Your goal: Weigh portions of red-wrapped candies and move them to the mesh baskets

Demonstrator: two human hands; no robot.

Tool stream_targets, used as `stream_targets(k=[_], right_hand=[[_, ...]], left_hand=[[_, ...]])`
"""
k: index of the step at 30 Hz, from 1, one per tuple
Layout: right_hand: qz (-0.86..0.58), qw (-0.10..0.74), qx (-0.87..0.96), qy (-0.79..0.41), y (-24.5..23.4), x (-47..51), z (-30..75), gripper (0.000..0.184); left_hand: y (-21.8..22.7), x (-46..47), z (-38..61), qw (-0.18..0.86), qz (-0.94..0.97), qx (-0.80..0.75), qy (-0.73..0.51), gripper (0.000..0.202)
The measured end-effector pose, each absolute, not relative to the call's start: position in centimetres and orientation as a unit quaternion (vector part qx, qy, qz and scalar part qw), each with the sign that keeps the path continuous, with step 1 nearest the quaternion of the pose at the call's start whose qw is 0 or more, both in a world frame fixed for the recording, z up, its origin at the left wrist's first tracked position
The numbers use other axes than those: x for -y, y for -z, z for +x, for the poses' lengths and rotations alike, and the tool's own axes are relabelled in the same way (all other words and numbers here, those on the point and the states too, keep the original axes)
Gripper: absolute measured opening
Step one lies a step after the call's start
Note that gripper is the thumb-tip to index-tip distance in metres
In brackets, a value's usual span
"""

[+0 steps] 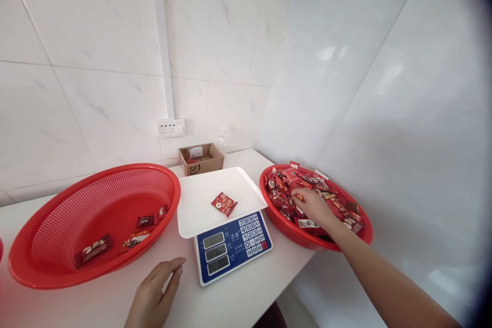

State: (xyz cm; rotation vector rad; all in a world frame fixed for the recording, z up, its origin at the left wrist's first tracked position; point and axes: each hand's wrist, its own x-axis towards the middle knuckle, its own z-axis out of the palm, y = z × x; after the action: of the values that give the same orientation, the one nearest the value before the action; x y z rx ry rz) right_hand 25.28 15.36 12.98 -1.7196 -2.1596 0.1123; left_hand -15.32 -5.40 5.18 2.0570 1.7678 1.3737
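Observation:
My right hand [313, 207] reaches into a red plastic basin [285, 224] heaped with several red-wrapped snack packets [279, 189], its fingertips down on the packets. Whether it grips one, I cannot tell. My left hand [156, 287] rests by the front of a blue-and-white digital scale [232, 248], fingers apart and holding nothing. One red packet [224, 204] lies on the scale's white tray [198, 205]. To the left, a red mesh basket [115, 177] holds several packets, including a larger one [94, 251].
A white counter [88, 307] carries everything, with white tiled walls behind and to the right. A small cardboard box [201, 159] stands behind the scale, below a white wall socket [171, 127].

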Motion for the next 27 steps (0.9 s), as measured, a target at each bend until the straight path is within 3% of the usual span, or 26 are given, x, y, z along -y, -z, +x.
stream_targets(k=[4,8,18,22,27], right_hand=[[-0.604,0.2,0.77,-0.044,-14.1,-15.2,25.4,0.026],[-0.578,0.161,0.796,-0.078,-14.4,-15.1,25.2,0.025],[-0.55,0.074,0.821,-0.132,-14.3,-14.8,25.2,0.041],[-0.554,0.095,0.82,-0.105,-14.2,-14.6,25.2,0.023],[-0.583,0.183,0.79,-0.055,-14.8,-15.0,25.5,0.03]], left_hand=[[-5.5,5.5,-15.3,0.053,0.668,-0.591,-0.449,0.026],[-5.5,5.6,-15.3,0.064,0.664,-0.594,-0.45,0.027],[-5.6,5.5,-15.2,0.083,0.652,-0.6,-0.456,0.028],[-5.5,5.5,-15.2,0.071,0.66,-0.596,-0.452,0.026],[-5.2,5.5,-15.4,0.069,0.66,-0.599,-0.448,0.024]])
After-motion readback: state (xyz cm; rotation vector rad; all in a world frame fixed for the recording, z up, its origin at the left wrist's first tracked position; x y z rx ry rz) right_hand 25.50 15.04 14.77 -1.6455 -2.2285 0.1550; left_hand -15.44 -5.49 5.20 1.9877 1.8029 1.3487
